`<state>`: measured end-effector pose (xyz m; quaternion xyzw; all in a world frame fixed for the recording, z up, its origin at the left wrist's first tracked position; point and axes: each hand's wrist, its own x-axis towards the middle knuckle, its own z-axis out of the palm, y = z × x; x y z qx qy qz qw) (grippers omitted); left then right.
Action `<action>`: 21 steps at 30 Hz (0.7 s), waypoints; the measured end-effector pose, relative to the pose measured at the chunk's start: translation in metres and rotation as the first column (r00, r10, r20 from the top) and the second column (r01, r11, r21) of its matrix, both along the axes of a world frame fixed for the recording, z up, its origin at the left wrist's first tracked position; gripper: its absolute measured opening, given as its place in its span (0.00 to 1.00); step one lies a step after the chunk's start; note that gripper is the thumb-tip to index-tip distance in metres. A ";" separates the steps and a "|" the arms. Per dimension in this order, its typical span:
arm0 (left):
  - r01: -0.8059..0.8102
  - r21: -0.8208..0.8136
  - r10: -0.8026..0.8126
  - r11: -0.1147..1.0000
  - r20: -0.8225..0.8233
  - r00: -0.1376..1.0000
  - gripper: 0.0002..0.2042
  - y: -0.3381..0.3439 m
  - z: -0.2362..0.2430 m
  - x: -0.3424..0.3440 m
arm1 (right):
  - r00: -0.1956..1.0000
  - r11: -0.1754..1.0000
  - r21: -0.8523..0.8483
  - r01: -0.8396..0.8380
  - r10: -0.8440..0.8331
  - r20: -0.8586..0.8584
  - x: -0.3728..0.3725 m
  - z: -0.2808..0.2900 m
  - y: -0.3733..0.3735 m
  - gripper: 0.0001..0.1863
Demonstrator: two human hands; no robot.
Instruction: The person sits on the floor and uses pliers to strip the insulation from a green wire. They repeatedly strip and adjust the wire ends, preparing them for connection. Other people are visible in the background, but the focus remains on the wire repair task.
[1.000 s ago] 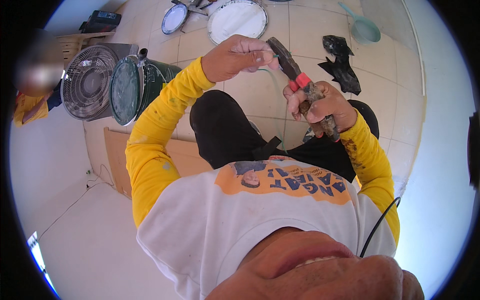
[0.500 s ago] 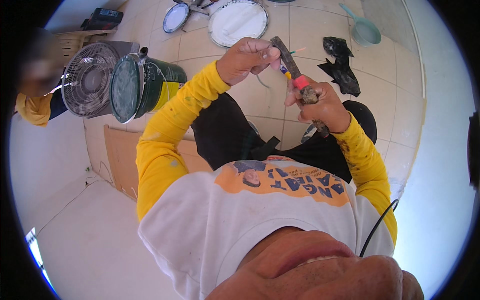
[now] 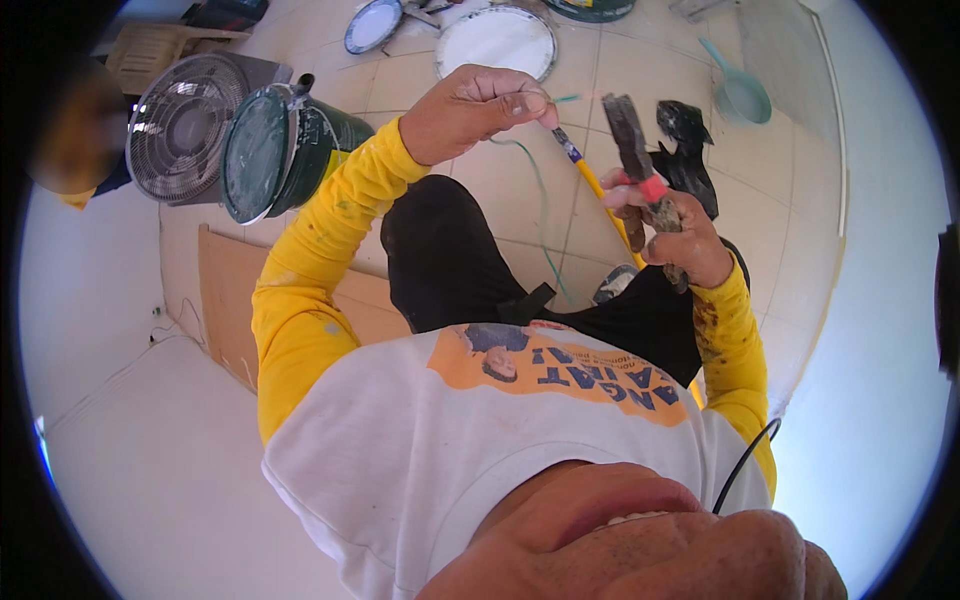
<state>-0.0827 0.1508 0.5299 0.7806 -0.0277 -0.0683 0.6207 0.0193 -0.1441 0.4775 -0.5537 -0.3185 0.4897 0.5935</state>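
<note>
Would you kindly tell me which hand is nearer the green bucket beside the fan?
Left: the left hand is to the right of that green bucket; the right hand is farther right.

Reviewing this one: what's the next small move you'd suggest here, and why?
I'd probably have the left hand turn the green wire to check its tip before any further cut: the tip pokes out past the fingertips, too small to judge here, and the pliers in the right hand stand clear of it.
</note>
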 end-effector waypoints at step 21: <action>-0.229 0.378 -0.012 0.897 0.539 0.842 0.12 -0.023 -0.002 -0.009 | 0.777 0.987 0.129 0.092 -0.152 0.611 -0.018 0.009 0.028 0.15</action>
